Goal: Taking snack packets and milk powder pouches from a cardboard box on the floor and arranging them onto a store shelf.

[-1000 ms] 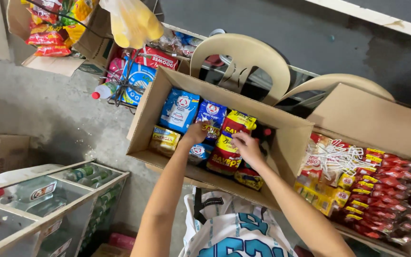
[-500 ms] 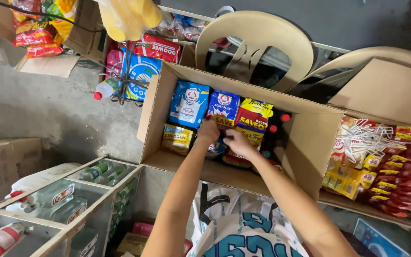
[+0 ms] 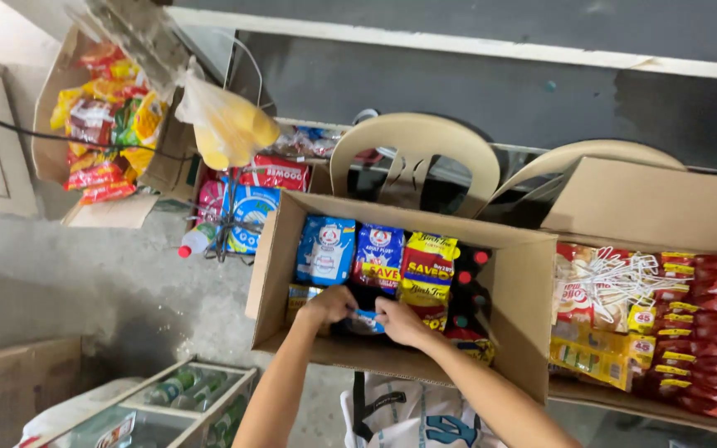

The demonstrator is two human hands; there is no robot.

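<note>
Over on the far left, an open carton (image 3: 51, 141) leans against the wall, spilling red and yellow snack packets (image 3: 105, 137). Just right of it a clear bag of yellow fruit (image 3: 226, 124) hangs in the air, and below that a wire rack (image 3: 238, 216) holds blue and red packs, with a red-capped bottle (image 3: 195, 241) lying at its foot. Near my feet on the left sits a glass-topped case (image 3: 176, 398) with bottles inside.

The middle cardboard box (image 3: 284, 241) is where the work is. Blue and white milk-powder pouches (image 3: 325, 249) stand along its far wall, a yellow and red pouch (image 3: 429, 265) beside them, and dark red-capped bottles (image 3: 468, 290) further right.

The left hand (image 3: 327, 304) is curled down into the near part of the box, fingers folded closed around one end of a small blue packet (image 3: 364, 322). The right hand (image 3: 398, 319) is just right of it, fingers bent and pinching the packet's other end. So the packet lies directly between the two hands, touching both, its long axis running left to right across the box. Neither hand is nearer; each has an end. Much of the packet is hidden under the knuckles.

Behind stand two beige plastic chairs (image 3: 415, 153). On the far right, another box (image 3: 641, 207) holds white hangers (image 3: 616, 274) atop rows of red and yellow sachets (image 3: 699, 332).
</note>
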